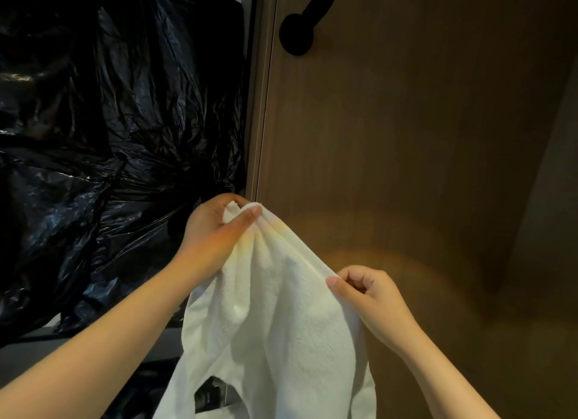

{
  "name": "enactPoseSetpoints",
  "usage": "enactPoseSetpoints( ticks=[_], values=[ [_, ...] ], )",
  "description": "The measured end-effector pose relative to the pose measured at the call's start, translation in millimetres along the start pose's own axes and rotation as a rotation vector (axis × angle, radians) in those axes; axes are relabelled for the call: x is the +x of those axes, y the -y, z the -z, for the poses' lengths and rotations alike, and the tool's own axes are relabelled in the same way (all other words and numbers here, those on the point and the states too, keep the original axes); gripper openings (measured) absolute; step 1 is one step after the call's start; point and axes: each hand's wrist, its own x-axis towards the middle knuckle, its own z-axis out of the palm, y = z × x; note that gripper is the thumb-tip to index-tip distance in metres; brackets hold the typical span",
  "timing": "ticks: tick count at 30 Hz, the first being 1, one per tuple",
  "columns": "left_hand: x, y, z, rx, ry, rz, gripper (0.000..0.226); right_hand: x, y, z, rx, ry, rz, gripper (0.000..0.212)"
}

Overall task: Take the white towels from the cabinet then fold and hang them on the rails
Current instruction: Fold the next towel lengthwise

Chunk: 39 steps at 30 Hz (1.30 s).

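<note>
I hold a white towel [281, 309] up in front of the wooden door [406, 121], below its black handle [300, 24]. My left hand [215, 228], at the door's left edge, has its fingers [247, 217] clenched around a bunched corner. My right hand [366, 296], lower and before the door's middle, pinches the towel's edge between thumb and curled fingers. The cloth hangs slack and creased between and beneath both hands, with a gap low down showing dark things behind. Left of the door, black plastic bags [109, 106] fill the space. No rail is in view. I judge the towel is out of the cabinet and the fold only starting. Next I need to find matching corners, pull the top edge taut and level, then bring the halves together.
</note>
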Motion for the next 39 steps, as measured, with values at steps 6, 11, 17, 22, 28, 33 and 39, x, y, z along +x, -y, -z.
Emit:
enactPoseSetpoints(
  ticks=[6,11,17,22,28,33,39],
  values=[
    [12,17,7,0.066,-0.115,-0.015,0.014,-6,-22,4,-0.182,-0.055,-0.103,0.025],
    [13,30,10,0.153,-0.167,-0.042,0.015,-1,-12,8,-0.201,-0.332,-0.052,0.02],
    [16,47,15,0.484,-0.057,0.065,0.031,10,12,5,-0.123,-0.394,0.127,0.022],
    [-19,26,6,0.291,0.043,-0.09,0.033,14,21,0,-0.146,-0.263,0.196,0.02],
    [-35,16,-15,0.056,0.313,-0.135,0.034,12,41,-3,-0.178,-0.081,0.319,0.021],
    [-40,13,-20,-0.06,0.417,-0.077,0.014,13,47,1,-0.185,-0.087,0.37,0.021],
    [-39,9,-18,-0.069,0.282,-0.102,0.012,10,42,2,-0.214,-0.08,0.34,0.022]
  ],
)
